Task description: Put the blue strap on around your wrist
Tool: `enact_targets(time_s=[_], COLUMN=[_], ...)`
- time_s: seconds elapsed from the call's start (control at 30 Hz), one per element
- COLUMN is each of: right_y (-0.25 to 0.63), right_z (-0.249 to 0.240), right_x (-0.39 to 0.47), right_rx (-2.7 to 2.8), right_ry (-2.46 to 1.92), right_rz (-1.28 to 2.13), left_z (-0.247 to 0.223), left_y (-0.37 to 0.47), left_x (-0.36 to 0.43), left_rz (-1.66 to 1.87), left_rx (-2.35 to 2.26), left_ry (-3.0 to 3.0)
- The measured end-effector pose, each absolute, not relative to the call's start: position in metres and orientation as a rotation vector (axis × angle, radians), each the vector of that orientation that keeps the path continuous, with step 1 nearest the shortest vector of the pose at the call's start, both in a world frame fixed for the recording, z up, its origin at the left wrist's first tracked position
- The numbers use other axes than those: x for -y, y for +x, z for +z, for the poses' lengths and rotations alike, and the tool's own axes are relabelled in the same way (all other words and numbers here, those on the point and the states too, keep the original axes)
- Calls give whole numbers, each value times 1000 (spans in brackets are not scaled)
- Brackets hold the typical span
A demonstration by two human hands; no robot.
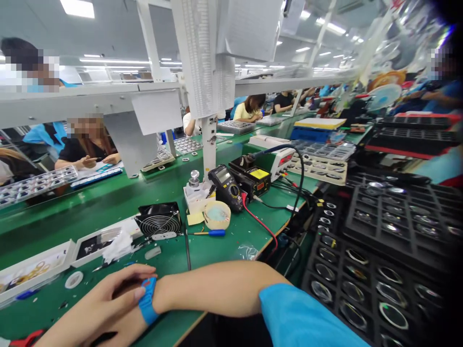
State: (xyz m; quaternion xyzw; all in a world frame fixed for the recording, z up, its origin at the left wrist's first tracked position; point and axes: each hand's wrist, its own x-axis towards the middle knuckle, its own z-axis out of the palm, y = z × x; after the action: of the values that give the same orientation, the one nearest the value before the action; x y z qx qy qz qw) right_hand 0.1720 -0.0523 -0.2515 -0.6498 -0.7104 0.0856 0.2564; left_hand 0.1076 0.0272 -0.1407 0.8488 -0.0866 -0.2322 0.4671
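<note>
My right forearm (217, 289) reaches leftward across the green bench (224, 246) from a blue sleeve (300, 318). A blue wrist strap (147, 301) circles its wrist. My left hand (97, 303) comes in from the lower left and lies over the right wrist, its fingertips pinching the strap. My right hand is almost wholly covered by the left hand, so I cannot tell how its fingers are set.
Beyond my arms stand a small black fan (159, 219), a tape roll (217, 214), a multimeter (226, 188), a soldering station (255, 179) and a blue-handled screwdriver (211, 233). White trays (54, 258) lie at the left. Black trays of rings (361, 284) fill the right. People work across the bench.
</note>
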Motion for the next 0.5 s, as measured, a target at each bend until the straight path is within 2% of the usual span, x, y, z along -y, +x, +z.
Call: enact_targets(time_s=[0.2, 0.5], right_y=[163, 166], right_z=[-237, -226], right_x=[61, 73], right_rx=[2200, 2115], right_ry=[-1478, -1529], right_rz=[263, 457], left_z=[-136, -133], left_y=[119, 123], left_x=[-28, -27], left_rz=[-642, -638], left_rx=[282, 333], left_ry=[2069, 1996])
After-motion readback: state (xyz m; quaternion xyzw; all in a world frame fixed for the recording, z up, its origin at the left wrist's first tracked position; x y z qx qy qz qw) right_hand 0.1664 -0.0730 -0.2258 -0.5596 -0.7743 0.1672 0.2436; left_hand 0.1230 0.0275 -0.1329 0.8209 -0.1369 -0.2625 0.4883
